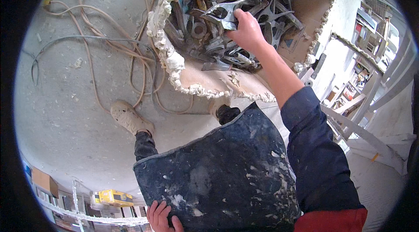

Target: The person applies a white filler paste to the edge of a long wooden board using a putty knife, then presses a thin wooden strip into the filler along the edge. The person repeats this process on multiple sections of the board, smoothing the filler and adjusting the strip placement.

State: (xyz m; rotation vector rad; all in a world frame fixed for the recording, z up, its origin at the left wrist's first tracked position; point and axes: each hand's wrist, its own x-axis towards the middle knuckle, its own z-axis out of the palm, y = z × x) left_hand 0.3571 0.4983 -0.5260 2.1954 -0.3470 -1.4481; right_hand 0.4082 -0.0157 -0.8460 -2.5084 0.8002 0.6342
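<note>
Over the pile at the top, my right hand [248,31] grips a grey metal casting [221,12] with pointed arms and an oval opening. Fingers and thumb close on its right end. Beneath it, a large box [301,27] holds many similar dark metal castings [275,16], jumbled together, along with some ring-shaped pieces [199,30]. My left hand [162,216] rests at the lower left edge of the dark, stained apron [205,175] over my lap. Its fingers lie slightly bent on the cloth, thumb apart; part of the hand is cut off by the frame.
Lumpy cream-coloured foam [168,53] lines the box rim. Tangled tan and grey cables [118,44] lie on the dusty floor [78,114] to the left, near my shoe [129,116]. A yellow box [114,197] sits at lower left; cluttered shelves [355,83] and beams stand at right.
</note>
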